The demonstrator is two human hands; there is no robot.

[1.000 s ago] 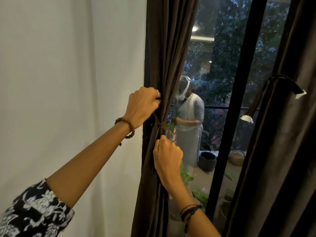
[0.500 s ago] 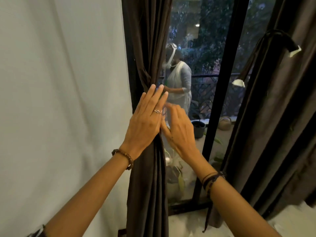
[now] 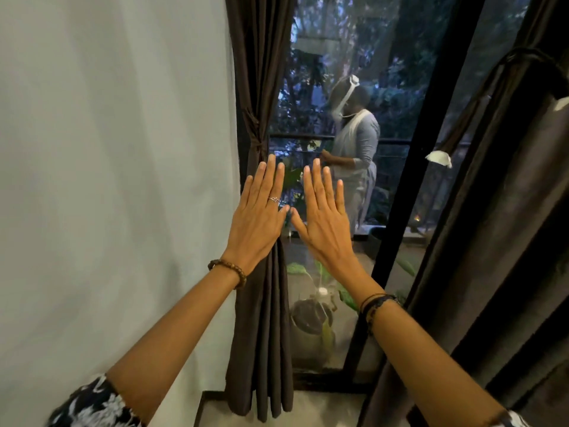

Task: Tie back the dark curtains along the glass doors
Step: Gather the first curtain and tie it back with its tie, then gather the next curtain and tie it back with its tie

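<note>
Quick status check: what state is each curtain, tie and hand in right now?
Left curtain: gathered, tied back.
Its tie: knotted around the bundle.
Right curtain: hanging loose.
Right tie: draped loose, not fastened.
Left hand: flat, fingers straight, holding nothing.
Right hand: flat, holding nothing.

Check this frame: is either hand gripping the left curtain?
No: the left hand and right hand are flat with straight fingers, gripping nothing, before the tied curtain.
</note>
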